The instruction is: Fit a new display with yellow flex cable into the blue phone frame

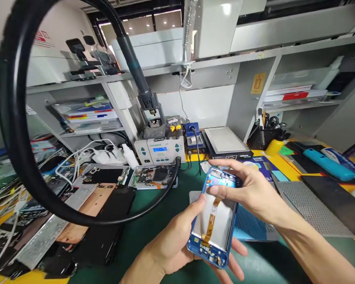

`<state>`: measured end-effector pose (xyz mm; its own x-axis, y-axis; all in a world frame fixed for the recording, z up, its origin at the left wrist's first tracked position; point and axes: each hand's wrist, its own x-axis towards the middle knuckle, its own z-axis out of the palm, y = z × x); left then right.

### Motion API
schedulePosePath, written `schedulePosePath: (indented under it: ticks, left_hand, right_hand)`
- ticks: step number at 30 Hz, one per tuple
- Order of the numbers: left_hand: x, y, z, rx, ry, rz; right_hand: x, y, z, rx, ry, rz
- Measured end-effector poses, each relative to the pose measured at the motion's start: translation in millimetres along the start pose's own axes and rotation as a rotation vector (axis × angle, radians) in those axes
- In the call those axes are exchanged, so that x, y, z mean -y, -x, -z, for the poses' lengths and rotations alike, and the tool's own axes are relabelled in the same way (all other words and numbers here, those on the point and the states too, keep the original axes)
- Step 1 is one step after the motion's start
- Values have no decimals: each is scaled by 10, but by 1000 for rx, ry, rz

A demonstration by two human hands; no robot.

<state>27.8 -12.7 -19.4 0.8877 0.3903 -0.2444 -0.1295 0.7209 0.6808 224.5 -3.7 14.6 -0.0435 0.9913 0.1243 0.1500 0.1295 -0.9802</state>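
Note:
A blue phone frame (199, 228) with its back off is held up over the green mat, its silvery inside and an orange flex cable (210, 225) facing me. My left hand (180, 236) cradles it from below, thumb on the left edge and fingers reaching past the far side. Around the upper end closes my right hand (248, 189), its thumb lying over the inside near the top and the other fingers at the upper edge and behind. What lies behind the frame is partly hidden.
A hot-air station (161, 150) with a thick black hose (14, 118) looping across the left stands behind. A soldering station (193, 140) is beside it. Phone parts and dark panels (106, 221) crowd the left; a perforated metal plate (310, 205) and teal tool (328, 163) lie right.

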Motion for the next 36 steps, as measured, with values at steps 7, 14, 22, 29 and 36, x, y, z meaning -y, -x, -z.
schedulePosePath:
  ticks: [7, 14, 22, 29, 36]
  left_hand:
    - [-31, 7, -105, -322, -21, -368]
    - [-221, 150, -86, -606, 6, -668]
    - [-191, 208, -113, -678, -28, -691]
    - [-173, 234, -183, -754, -106, -701]
    - [-174, 232, -158, -724, -126, -698]
  right_hand:
    - [-35, 110, -94, -270, 201, 239]
    - [-50, 381, -323, 72, 630, 791]
    - [-260, 380, -435, 37, 762, 862]
    - [-285, 400, -416, 64, 797, 805]
    - [-298, 405, -458, 64, 705, 733]
